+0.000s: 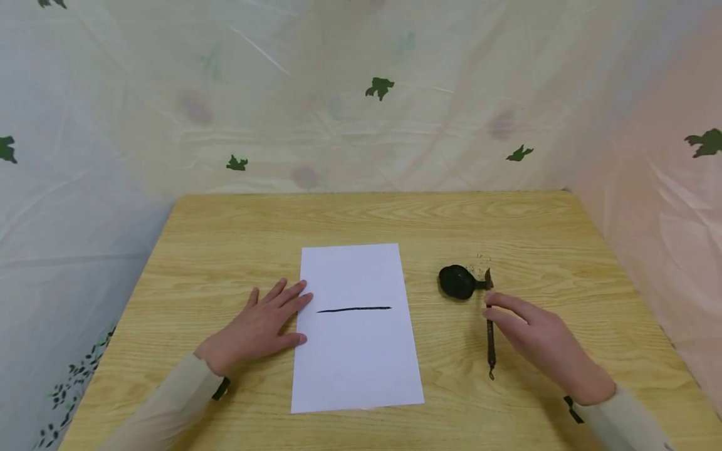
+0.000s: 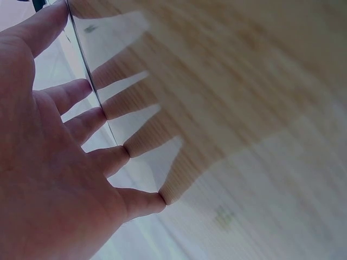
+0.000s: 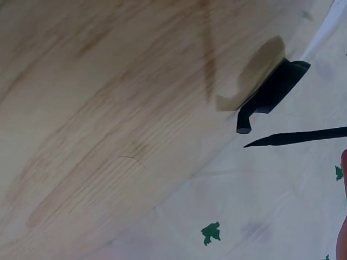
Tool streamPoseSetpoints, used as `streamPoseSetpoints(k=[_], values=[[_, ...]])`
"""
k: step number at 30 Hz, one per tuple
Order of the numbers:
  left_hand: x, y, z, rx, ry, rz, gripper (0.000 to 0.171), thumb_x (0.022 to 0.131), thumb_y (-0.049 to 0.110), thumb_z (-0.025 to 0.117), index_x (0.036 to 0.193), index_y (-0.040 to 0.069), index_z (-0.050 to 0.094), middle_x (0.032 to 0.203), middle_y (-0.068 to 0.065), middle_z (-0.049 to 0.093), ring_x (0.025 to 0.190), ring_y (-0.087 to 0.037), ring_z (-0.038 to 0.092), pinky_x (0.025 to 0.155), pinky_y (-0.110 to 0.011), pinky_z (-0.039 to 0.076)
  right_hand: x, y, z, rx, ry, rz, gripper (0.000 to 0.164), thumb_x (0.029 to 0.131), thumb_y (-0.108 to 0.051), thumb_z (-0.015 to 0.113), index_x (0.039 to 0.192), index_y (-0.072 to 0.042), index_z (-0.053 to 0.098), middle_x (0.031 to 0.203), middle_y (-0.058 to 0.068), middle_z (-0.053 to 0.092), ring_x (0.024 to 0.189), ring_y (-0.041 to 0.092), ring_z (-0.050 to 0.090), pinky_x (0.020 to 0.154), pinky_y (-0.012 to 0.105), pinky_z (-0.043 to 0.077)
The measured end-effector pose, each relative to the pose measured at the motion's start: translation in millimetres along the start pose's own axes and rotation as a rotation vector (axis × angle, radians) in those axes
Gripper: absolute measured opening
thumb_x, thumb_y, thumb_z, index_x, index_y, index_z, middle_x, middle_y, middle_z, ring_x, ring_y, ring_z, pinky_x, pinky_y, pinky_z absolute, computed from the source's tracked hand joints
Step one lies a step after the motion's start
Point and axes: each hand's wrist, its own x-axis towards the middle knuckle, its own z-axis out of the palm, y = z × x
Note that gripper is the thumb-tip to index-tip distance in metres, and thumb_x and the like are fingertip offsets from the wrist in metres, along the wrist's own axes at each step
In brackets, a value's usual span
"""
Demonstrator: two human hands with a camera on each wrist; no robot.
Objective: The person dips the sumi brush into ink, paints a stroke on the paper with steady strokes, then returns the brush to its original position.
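Spread fingers of my left hand (image 1: 256,329) rest along the left edge of a white sheet of paper (image 1: 355,360); the left wrist view shows its palm (image 2: 49,151) and fingertips against the surface. One black, nearly level stroke (image 1: 354,309) crosses the sheet's middle. To the right, my right hand (image 1: 541,341) pinches a dark ink brush (image 1: 491,341) between thumb and fingers, its looped end toward me. The brush tip overlaps the short handle of a black ink dish (image 1: 455,282) in the head view. From the right wrist, the brush (image 3: 298,137) shows apart from that dish (image 3: 277,86).
A wood-grain table (image 1: 361,219) bears everything. Small dark specks (image 1: 482,258) lie just beyond the dish's handle. Pale curtains (image 1: 316,106) with green bird shapes hang behind the table and at both sides.
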Motion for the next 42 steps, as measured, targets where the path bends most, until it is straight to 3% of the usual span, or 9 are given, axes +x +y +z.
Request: streamPoseSetpoints(k=[4,7,25,42], values=[[-0.2,-0.1,0.0,0.002,0.001,0.003,0.074,0.1,0.048,0.066,0.16,0.015,0.041,0.169,-0.008,0.028,0.155,-0.044,0.019,0.107,-0.083,0.018,-5,-1,-2,-0.023,-0.13,0.002,0.053,0.117,-0.025,0.019,0.128,-0.011,0.069,0.136,0.008,0.065,0.117,0.025,0.066,0.082,0.041,0.056],[-0.2,0.1,-0.1,0.003,0.004,0.006,0.073,0.1,0.048,0.066,0.16,0.015,0.041,0.169,-0.008,0.029,0.155,-0.044,0.02,0.107,-0.083,0.019,-7,0,0,-0.036,-0.173,-0.031,0.057,0.117,-0.019,0.014,0.127,-0.01,0.069,0.136,0.01,0.064,0.122,0.027,0.063,0.088,0.043,0.054],[-0.2,0.0,0.2,0.007,-0.001,0.003,0.074,0.1,0.048,0.066,0.161,0.015,0.04,0.17,-0.008,0.028,0.155,-0.044,0.019,0.108,-0.082,0.019,-12,20,11,-0.122,-0.225,-0.239,0.058,0.114,-0.002,0.009,0.127,-0.01,0.065,0.132,0.018,0.064,0.12,0.034,0.061,0.083,0.046,0.056],[0.5,-0.9,1.5,0.004,0.005,-0.004,0.074,0.099,0.049,0.066,0.16,0.016,0.041,0.169,-0.008,0.029,0.155,-0.043,0.019,0.108,-0.083,0.018,-13,26,23,-0.092,-0.262,-0.258,0.058,0.115,-0.007,0.01,0.121,-0.01,0.067,0.129,0.016,0.065,0.118,0.033,0.063,0.082,0.045,0.059]])
